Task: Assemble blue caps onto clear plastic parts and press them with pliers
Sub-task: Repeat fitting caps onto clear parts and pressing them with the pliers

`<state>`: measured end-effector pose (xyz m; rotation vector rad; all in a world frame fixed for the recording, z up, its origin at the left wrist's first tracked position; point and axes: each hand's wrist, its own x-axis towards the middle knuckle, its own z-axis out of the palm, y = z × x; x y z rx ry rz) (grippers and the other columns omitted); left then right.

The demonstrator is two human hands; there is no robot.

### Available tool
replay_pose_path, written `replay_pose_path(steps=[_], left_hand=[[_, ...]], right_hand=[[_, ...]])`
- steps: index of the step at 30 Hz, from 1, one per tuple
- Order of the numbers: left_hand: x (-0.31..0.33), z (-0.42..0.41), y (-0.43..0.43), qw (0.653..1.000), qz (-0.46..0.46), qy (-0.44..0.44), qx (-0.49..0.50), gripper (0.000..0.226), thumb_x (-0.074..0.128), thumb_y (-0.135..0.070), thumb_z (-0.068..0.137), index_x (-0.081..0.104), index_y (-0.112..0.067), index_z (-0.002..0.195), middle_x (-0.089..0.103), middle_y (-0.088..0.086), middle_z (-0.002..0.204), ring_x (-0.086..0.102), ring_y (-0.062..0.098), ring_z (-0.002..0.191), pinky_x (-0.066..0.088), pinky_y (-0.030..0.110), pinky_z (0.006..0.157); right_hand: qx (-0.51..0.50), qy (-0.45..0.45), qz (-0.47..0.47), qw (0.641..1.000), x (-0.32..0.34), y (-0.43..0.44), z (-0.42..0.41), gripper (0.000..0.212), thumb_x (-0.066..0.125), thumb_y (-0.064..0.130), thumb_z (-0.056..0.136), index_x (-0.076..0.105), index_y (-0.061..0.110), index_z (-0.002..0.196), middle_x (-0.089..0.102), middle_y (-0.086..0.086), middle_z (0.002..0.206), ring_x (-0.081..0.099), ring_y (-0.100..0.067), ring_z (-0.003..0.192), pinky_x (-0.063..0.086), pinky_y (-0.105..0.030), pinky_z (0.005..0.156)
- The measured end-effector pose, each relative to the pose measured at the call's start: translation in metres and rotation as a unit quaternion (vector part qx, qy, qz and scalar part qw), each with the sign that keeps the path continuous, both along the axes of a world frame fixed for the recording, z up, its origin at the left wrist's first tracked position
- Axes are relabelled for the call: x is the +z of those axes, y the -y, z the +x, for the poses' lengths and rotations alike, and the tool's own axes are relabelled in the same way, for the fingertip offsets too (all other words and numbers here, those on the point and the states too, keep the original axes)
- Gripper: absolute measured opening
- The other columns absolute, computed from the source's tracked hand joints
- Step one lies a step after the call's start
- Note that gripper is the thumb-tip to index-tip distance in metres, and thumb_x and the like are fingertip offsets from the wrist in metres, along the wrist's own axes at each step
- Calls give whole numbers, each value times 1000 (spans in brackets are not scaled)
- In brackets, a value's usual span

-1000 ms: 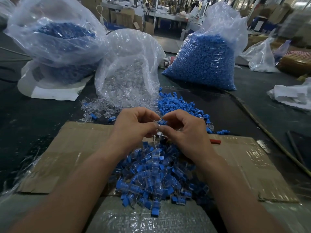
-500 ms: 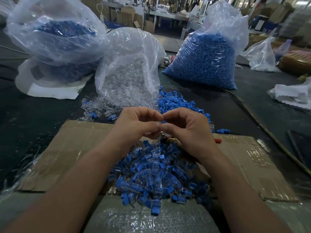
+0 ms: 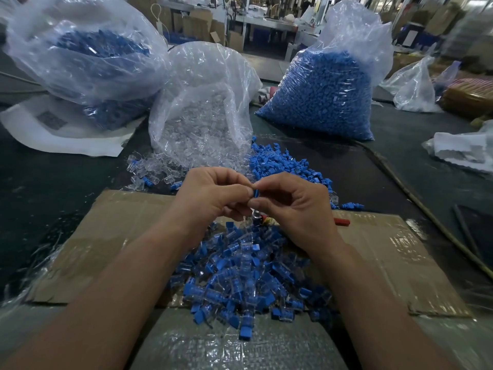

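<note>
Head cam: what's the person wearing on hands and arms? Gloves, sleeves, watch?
Nothing visible. Left hand and right hand are ungloved, with no rings seen. Left forearm and right forearm are bare to the frame edge: no sleeves, watch or wristbands. Visible nails look short.

Blue cap (image 3: 255,193) now in view

My left hand (image 3: 213,196) and right hand (image 3: 296,206) pinched a blue cap (image 3: 256,193), assembled pile (image 3: 245,279) below on cardboard (image 3: 394,263).
</note>
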<state>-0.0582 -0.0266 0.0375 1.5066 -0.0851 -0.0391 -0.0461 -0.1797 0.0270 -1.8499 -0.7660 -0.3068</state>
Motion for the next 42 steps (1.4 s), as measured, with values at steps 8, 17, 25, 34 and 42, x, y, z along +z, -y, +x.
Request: replay_pose_path(steps=[8,17,25,34,42], left_hand=[[-1,1,-1,1000,-16,-21,-16,18,62,8,74,64,-6,64,65,7,55,61,14,46,50,20,45],[-1,2,-4,997,-47,-36,-42,20,51,11,80,64,-1,70,66,14,59,62,19,49,50,21,44],[-2,2,-5,998,-42,-36,-44,22,51,12,80,64,-2,70,66,14,60,62,19,49,50,21,44],[-3,3,-6,998,-37,-26,-53,25,60,6,74,71,-11,59,67,12,60,63,19,51,51,21,46],[-5,3,-4,998,8,-11,-64,9,68,-6,63,64,-6,71,67,6,60,63,14,52,50,18,48]], right_hand=[[2,20,-17,1000,-1,4,4,27,71,8,72,64,19,95,63,17,82,63,3,77,49,-10,70],[-15,35,-45,998,0,9,4,28,74,2,71,64,19,92,61,19,80,62,5,74,48,-8,68],[-16,46,-43,998,1,9,3,24,74,8,70,65,18,91,61,18,77,61,3,72,48,-9,66],[-18,53,-47,997,4,8,2,27,74,7,70,64,19,92,61,18,79,64,-2,75,51,-11,68],[-19,69,-72,995,2,10,3,23,76,8,68,69,11,89,65,10,79,65,-6,75,53,-14,68]])
